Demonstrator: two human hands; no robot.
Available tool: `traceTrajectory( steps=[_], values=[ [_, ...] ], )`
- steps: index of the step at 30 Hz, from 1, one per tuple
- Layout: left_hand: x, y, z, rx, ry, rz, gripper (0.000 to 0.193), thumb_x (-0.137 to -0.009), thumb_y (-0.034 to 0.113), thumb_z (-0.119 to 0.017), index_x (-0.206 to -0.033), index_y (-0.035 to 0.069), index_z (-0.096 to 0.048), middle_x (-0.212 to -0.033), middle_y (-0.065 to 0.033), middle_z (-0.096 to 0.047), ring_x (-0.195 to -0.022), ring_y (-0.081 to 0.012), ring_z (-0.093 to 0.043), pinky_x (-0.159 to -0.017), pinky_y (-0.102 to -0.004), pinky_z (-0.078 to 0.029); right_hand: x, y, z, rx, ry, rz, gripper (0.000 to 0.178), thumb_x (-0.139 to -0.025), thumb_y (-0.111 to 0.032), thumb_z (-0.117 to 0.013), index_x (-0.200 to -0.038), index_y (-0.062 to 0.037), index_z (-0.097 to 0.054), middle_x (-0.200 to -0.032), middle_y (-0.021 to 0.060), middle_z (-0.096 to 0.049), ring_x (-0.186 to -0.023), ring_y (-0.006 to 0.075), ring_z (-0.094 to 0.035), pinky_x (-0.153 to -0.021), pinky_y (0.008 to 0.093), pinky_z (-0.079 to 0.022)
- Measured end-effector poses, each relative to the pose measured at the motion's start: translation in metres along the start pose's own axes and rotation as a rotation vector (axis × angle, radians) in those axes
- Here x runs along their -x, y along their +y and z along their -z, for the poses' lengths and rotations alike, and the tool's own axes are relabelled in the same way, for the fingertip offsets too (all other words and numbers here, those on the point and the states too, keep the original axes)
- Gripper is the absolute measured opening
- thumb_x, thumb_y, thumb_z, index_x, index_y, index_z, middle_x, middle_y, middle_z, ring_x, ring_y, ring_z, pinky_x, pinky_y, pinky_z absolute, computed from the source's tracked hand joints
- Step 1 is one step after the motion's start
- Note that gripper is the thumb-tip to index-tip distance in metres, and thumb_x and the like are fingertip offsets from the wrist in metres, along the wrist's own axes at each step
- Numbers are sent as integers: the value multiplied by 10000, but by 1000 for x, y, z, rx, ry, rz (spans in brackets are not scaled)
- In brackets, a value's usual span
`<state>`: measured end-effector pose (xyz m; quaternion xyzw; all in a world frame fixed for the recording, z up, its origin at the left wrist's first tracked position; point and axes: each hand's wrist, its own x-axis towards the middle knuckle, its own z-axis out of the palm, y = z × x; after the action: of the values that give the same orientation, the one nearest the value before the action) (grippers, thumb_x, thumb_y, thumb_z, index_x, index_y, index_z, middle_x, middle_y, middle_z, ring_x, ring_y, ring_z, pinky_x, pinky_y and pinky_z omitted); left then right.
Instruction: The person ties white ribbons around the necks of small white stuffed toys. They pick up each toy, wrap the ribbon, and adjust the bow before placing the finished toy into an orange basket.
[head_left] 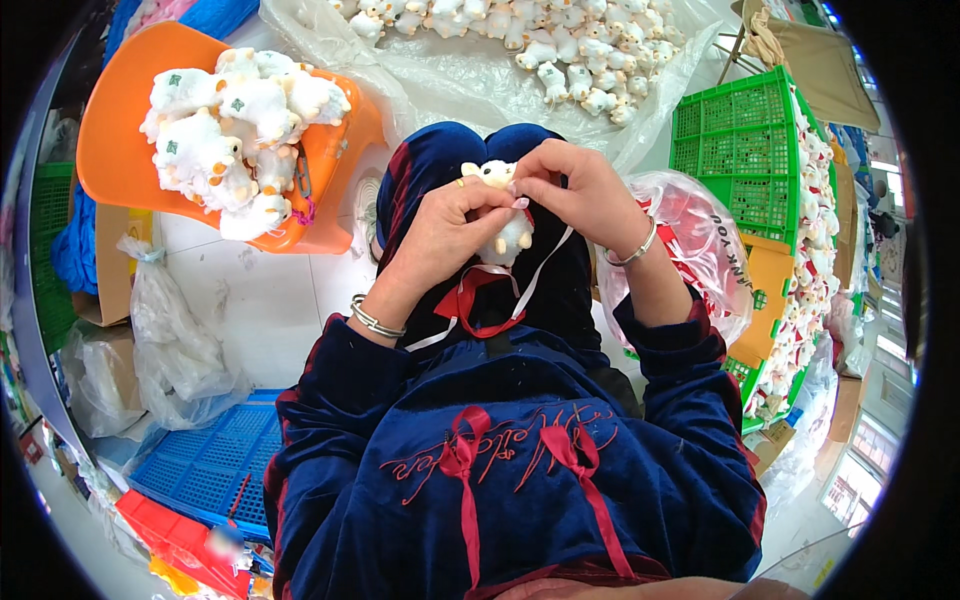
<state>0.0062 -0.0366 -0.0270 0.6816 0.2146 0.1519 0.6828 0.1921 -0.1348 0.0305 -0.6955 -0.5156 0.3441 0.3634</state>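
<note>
A small white plush animal [511, 242] stands upright over my lap, its head toward the far side. My left hand [458, 215] comes at it from the left, thumb and forefinger pinched together at its neck. From the other side my right hand [572, 190] pinches at the same spot, fingertips nearly touching the left ones. A bit of red shows at the neck beside the fingers; what exactly they grip there is mostly hidden. Red ribbon [468, 300] and thin white ribbon [543, 272] lie loose on my lap below the toy.
An orange stool [115, 130] on the left bears several white plush toys [205, 150]. Many more plush toys [600, 60] lie on clear plastic sheeting [430, 80] ahead. At right stand a clear bag [715, 260] with red pieces and a green crate [725, 130]. A blue crate [215, 460] is lower left.
</note>
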Motion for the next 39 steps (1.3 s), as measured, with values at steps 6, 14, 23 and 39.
traceTrajectory(
  steps=[6,14,23,39],
  values=[
    [-2,2,1,-74,-7,-21,126,-923,116,-740,-998,16,-753,-779,-14,-623,-715,-80,-562,-665,-249,-467,-9,-27,-1,107,-178,-187,115,-962,-111,-644,-965,1,-669,-802,72,-676,-735,108,-611,-668,285,-493],
    [-3,3,0,-52,-5,-6,105,-926,112,-740,-991,29,-753,-793,-3,-611,-701,-68,-550,-647,-240,-456,-11,-8,6,56,-183,-60,119,-932,-119,-670,-999,-21,-675,-773,108,-703,-694,171,-673,-657,314,-524],
    [-1,-2,2,-8,-7,-32,128,-934,106,-732,-1032,32,-767,-874,-4,-637,-756,-70,-567,-678,-232,-454,-8,13,4,-57,-197,-91,128,-950,-106,-689,-1026,-4,-676,-810,49,-701,-725,97,-633,-671,263,-518],
    [10,-17,-29,374,232,-45,149,-964,78,-703,-1078,0,-759,-965,-5,-675,-866,-68,-612,-757,-230,-483,9,30,-13,-416,117,-194,105,-985,-100,-626,-960,1,-608,-841,12,-624,-740,70,-582,-679,224,-485]
  ],
)
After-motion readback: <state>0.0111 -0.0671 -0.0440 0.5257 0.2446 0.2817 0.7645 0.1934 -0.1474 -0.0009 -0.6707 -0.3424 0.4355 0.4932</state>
